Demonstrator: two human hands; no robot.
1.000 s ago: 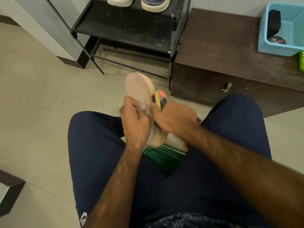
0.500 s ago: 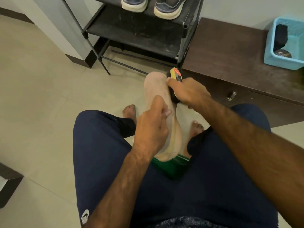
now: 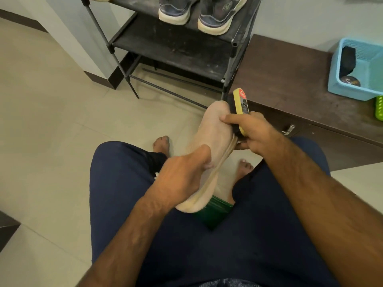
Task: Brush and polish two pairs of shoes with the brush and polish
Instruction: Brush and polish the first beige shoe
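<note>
A tan shoe (image 3: 213, 129) is held sole-up over my lap, toe pointing away from me. My left hand (image 3: 182, 179) grips it at the heel end. My right hand (image 3: 252, 133) holds a yellow-backed shoe brush (image 3: 240, 108) with dark bristles pressed against the shoe's right edge near the toe. A pair of dark blue sneakers (image 3: 199, 13) with cream soles stands on the black shoe rack (image 3: 172, 48). A round polish tin (image 3: 350, 81) lies in a blue basket (image 3: 335, 79).
The basket sits on a low dark brown cabinet (image 3: 290, 79) to the right of the rack, beside a green object (image 3: 379, 108). A green stool (image 3: 213, 212) shows between my knees. My bare feet rest on the beige tiled floor (image 3: 51, 131).
The brush has travelled from the middle of the shoe up to its toe end. The shoe has tipped further away, and my view has tilted upward a little.
</note>
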